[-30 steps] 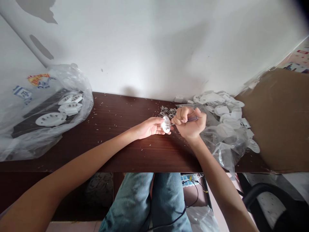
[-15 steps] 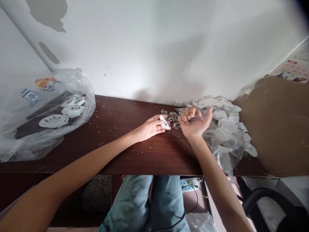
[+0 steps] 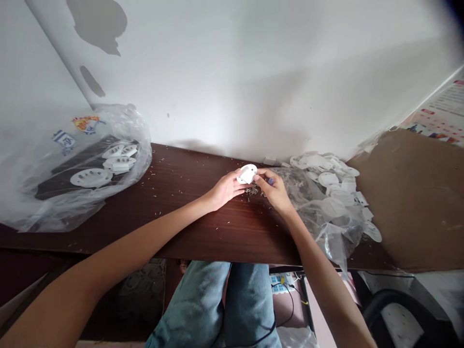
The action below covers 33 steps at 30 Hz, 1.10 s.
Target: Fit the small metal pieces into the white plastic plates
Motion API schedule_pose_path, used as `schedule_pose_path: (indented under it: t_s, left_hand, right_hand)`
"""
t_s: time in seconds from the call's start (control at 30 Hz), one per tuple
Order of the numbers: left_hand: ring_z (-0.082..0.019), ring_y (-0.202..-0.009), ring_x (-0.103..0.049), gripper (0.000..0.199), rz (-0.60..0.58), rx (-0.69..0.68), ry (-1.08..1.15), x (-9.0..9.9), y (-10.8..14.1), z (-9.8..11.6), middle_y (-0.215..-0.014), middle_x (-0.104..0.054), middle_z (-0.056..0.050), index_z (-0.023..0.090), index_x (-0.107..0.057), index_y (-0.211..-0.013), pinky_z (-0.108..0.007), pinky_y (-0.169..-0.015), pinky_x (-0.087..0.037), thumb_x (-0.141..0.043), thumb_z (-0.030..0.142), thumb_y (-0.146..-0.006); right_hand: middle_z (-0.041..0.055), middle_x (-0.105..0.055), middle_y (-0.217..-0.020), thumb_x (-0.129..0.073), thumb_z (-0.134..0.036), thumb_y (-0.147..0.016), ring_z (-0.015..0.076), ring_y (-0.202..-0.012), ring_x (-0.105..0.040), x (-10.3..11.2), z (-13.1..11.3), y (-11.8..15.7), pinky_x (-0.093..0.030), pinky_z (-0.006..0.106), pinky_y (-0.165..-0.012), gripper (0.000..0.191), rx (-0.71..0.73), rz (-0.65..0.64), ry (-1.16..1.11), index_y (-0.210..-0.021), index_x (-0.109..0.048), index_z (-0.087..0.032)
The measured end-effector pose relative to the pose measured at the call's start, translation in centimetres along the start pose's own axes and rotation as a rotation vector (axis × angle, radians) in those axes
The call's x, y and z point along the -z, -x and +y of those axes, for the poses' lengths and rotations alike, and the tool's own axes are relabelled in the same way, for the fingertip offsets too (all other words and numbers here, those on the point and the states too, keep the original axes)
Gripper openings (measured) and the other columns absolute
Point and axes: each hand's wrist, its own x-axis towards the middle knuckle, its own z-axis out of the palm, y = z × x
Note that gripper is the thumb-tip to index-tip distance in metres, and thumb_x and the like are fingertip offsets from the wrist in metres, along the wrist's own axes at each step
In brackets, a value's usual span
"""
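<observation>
A white oval plastic piece (image 3: 247, 174) is held up over the middle of the dark table. My left hand (image 3: 225, 190) grips its left side. The fingertips of my right hand (image 3: 273, 187) pinch its right edge. A tool with a purple end (image 3: 270, 181) is tucked in my right hand, mostly hidden by the fingers. Just below the piece lies a pile of small metal parts (image 3: 251, 192), partly covered by my hands.
On the left, a clear plastic bag (image 3: 141, 159) holds white pieces. Many white pieces (image 3: 340, 180) and crumpled clear plastic (image 3: 331, 237) lie at the right, beside a cardboard box (image 3: 416, 203). A power strip (image 3: 282, 283) is below the table edge (image 3: 232, 256).
My right hand has turned over and moved left onto the white piece. That piece has been turned to show its broad face. The whole view has shifted slightly.
</observation>
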Motion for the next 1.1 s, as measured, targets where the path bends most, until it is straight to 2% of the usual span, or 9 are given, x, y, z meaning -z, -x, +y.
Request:
schedule_pose_path:
  t_s: [0.17, 0.27, 0.37, 0.5, 0.57, 0.7, 0.8, 0.97, 1.1]
  left_hand:
    - [-0.028, -0.119, -0.068, 0.054, 0.045, -0.189, -0.305, 0.3, 0.1, 0.0, -0.129, -0.075, -0.014, 0.016, -0.074, -0.123, -0.042, -0.109, -0.048, -0.087, 0.046, -0.081]
    - [-0.025, -0.115, -0.068, 0.049, 0.098, -0.226, -0.431, 0.2, 0.3, 0.1, -0.124, -0.076, -0.012, 0.016, -0.072, -0.123, -0.039, -0.106, -0.050, -0.086, 0.040, -0.082]
    - [-0.023, -0.110, -0.068, 0.050, 0.180, -0.228, -0.453, 0.2, 0.5, 0.2, -0.123, -0.074, -0.011, 0.017, -0.067, -0.126, -0.035, -0.095, -0.054, -0.084, 0.037, -0.083]
    - [-0.022, -0.105, -0.069, 0.057, 0.265, -0.205, -0.436, 0.4, 0.4, 0.2, -0.125, -0.070, -0.010, 0.022, -0.059, -0.131, -0.027, -0.072, -0.053, -0.083, 0.037, -0.081]
    - [-0.022, -0.103, -0.069, 0.060, 0.297, -0.219, -0.436, 0.7, 0.2, 0.1, -0.126, -0.070, -0.010, 0.024, -0.056, -0.133, -0.026, -0.068, -0.051, -0.083, 0.036, -0.081]
    - [-0.023, -0.110, -0.067, 0.056, 0.343, -0.328, -0.469, 1.3, -0.4, -0.1, -0.128, -0.068, -0.010, 0.023, -0.057, -0.129, -0.030, -0.083, -0.055, -0.083, 0.031, -0.079]
    - [-0.023, -0.113, -0.066, 0.050, 0.343, -0.420, -0.514, 1.6, -0.6, -0.2, -0.125, -0.068, -0.009, 0.021, -0.059, -0.124, -0.033, -0.095, -0.053, -0.082, 0.031, -0.081]
    - [-0.021, -0.104, -0.067, 0.043, 0.298, -0.472, -0.611, 1.4, -0.3, 0.0, -0.117, -0.069, -0.008, 0.021, -0.060, -0.120, -0.033, -0.093, -0.053, -0.079, 0.032, -0.084]
    - [-0.019, -0.101, -0.066, 0.038, 0.299, -0.501, -0.689, 1.1, 0.0, -0.1, -0.114, -0.068, -0.007, 0.021, -0.058, -0.117, -0.032, -0.090, -0.053, -0.076, 0.031, -0.085]
  right_hand:
    - [0.0049, -0.075, -0.104, -0.069, -0.051, -0.098, 0.0201, -0.090, -0.062, 0.0, -0.4, 0.0, -0.048, 0.035, -0.085, 0.030, -0.036, -0.055, 0.045, -0.105, -0.076, -0.022]
    - [0.0036, -0.071, -0.100, -0.069, -0.051, -0.097, 0.0187, -0.085, -0.058, -0.1, -0.1, 0.2, -0.048, 0.034, -0.083, 0.036, -0.057, -0.005, 0.081, -0.119, -0.071, -0.023]
    - [0.0055, -0.069, -0.103, -0.067, -0.046, -0.096, 0.0208, -0.089, -0.060, 0.1, 0.7, 0.3, -0.050, 0.036, -0.084, 0.040, -0.054, 0.059, 0.168, -0.127, -0.063, -0.021]
    - [0.0129, -0.073, -0.114, -0.056, -0.031, -0.097, 0.0275, -0.104, -0.066, 0.3, 1.3, 0.2, -0.051, 0.044, -0.095, 0.026, 0.069, 0.005, 0.371, -0.118, -0.066, -0.019]
    - [0.0154, -0.073, -0.123, -0.050, -0.028, -0.101, 0.0303, -0.115, -0.066, 0.2, 1.3, 0.2, -0.050, 0.047, -0.102, 0.028, 0.146, -0.052, 0.446, -0.122, -0.067, -0.020]
    - [0.0157, -0.071, -0.133, -0.046, -0.033, -0.107, 0.0322, -0.121, -0.067, -0.2, 1.0, 0.5, -0.050, 0.047, -0.105, 0.035, 0.144, -0.127, 0.549, -0.135, -0.064, -0.023]
    - [0.0143, -0.074, -0.125, -0.047, -0.037, -0.109, 0.0314, -0.113, -0.069, -0.5, 0.8, 0.7, -0.051, 0.044, -0.099, 0.032, 0.135, -0.154, 0.549, -0.129, -0.067, -0.023]
    - [0.0099, -0.071, -0.096, -0.045, -0.042, -0.110, 0.0272, -0.089, -0.066, -1.2, 0.5, 0.9, -0.047, 0.039, -0.082, 0.028, 0.142, -0.166, 0.538, -0.104, -0.065, -0.023]
    - [0.0081, -0.068, -0.091, -0.045, -0.041, -0.110, 0.0253, -0.084, -0.062, -1.6, 0.5, 1.0, -0.043, 0.037, -0.078, 0.027, 0.132, -0.162, 0.540, -0.096, -0.061, -0.024]
